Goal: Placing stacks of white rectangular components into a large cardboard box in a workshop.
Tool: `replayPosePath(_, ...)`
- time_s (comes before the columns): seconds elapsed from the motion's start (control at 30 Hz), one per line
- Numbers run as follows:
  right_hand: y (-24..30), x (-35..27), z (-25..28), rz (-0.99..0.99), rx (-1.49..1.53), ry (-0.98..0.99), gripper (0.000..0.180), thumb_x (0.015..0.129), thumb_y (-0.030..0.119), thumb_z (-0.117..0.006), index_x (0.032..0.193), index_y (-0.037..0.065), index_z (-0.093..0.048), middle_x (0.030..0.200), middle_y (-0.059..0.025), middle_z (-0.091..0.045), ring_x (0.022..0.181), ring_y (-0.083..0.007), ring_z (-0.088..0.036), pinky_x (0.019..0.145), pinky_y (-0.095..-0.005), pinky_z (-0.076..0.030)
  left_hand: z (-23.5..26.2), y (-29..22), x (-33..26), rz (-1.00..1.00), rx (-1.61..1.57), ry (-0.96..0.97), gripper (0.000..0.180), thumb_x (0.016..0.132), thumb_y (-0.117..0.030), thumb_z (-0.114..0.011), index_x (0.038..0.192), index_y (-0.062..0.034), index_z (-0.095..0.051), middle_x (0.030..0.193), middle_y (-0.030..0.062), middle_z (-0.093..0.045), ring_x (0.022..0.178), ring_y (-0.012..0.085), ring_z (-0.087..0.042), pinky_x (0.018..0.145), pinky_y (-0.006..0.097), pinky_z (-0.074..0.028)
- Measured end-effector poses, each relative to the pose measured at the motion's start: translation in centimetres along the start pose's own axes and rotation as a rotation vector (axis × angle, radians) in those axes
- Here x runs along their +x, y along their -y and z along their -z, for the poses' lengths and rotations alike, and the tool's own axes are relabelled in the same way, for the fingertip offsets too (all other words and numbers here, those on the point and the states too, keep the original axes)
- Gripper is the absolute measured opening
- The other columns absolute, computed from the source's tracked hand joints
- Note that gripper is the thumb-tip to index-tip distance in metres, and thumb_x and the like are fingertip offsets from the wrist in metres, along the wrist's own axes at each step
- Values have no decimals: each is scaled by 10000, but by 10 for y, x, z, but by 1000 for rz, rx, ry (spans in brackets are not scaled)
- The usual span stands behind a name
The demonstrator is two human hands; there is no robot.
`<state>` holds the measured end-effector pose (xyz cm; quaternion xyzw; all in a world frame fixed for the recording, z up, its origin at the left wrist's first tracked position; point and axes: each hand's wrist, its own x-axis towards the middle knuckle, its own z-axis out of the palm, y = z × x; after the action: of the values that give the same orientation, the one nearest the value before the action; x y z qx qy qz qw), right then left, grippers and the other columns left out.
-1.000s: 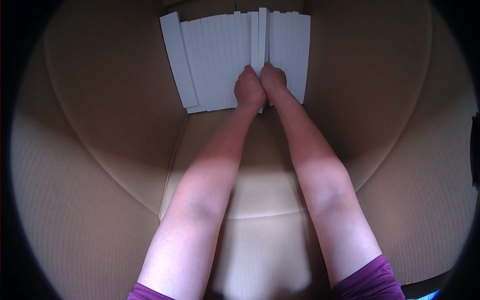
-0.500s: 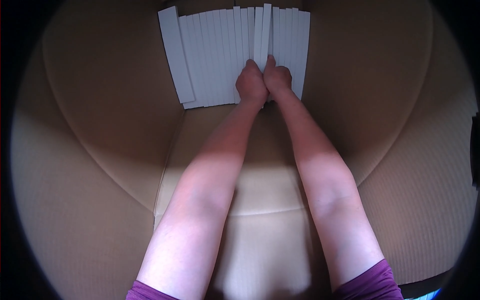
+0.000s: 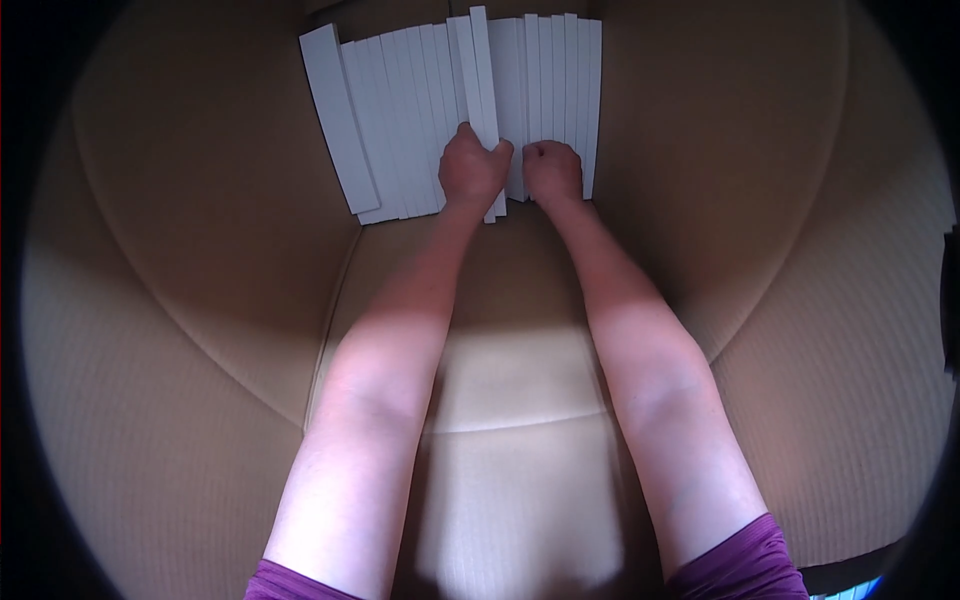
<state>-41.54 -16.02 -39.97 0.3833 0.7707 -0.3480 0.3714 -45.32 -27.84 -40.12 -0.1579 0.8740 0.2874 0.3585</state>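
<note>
A row of thin white flat pieces (image 3: 390,110), like narrow cartons or boards, stands on edge at the far end of a large cardboard box. My left hand (image 3: 472,168) is closed round two or so of them, thumb on the right side; these white pieces (image 3: 482,70) rise above their neighbours. Just to the right, a wider pale face (image 3: 509,80) shows between the two parts of the row. My right hand (image 3: 555,173) is curled against the right-hand group of white pieces (image 3: 563,80); whatever its fingers grip is hidden.
Tall brown cardboard walls rise on the left (image 3: 190,200) and right (image 3: 720,170). The cardboard floor (image 3: 520,380) with a crease runs between my forearms. One white piece (image 3: 340,120) leans at the row's left end, overlapping the others.
My hands, together before, are now apart. The left has shifted left with the taller white pieces, and a wider pale face has opened up between the hands. The right hand's thumb has folded down.
</note>
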Motion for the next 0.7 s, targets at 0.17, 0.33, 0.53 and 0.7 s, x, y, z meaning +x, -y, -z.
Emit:
replayPosePath(0.17, 13, -14, -1, 43, -141, -26, 327, 918, 229, -548, 1114, -5, -664, 1145, -247, -672, 1069, -400, -646, 931, -464, -515, 1, -10, -5, 4, -4, 4, 433, 753, -302, -733, 1005, 32, -623, 981, 242, -700, 947, 397, -682, 848, 465, -543)
replayPosePath(0.33, 16, -19, -7, 35, -110, -77, 309, 898, 201, -573, 1102, -22, -639, 1150, -265, -659, 1084, -403, -642, 923, -475, -515, 4, 0, -10, -9, -95, -80, 401, 766, -288, -727, 1000, 20, -619, 975, 235, -704, 938, 405, -682, 841, 471, -543)
replayPosePath(0.53, 19, -19, -19, 6, 19, -68, 365, 907, 213, -548, 1175, -31, -595, 1116, -259, -658, 1070, -419, -632, 922, -493, -504, 7, 6, -11, -72, -143, -113, 400, 769, -288, -729, 1000, 21, -622, 969, 228, -708, 933, 396, -683, 837, 463, -544)
replayPosePath(0.7, 11, -16, -23, 70, 4, -100, 268, 901, 192, -535, 1058, 9, -652, 1103, -285, -651, 1059, -443, -626, 907, -515, -498, 11, 2, -11, -100, -128, -84, 400, 771, -293, -732, 1005, 13, -627, 954, 216, -712, 925, 393, -684, 829, 455, -546)
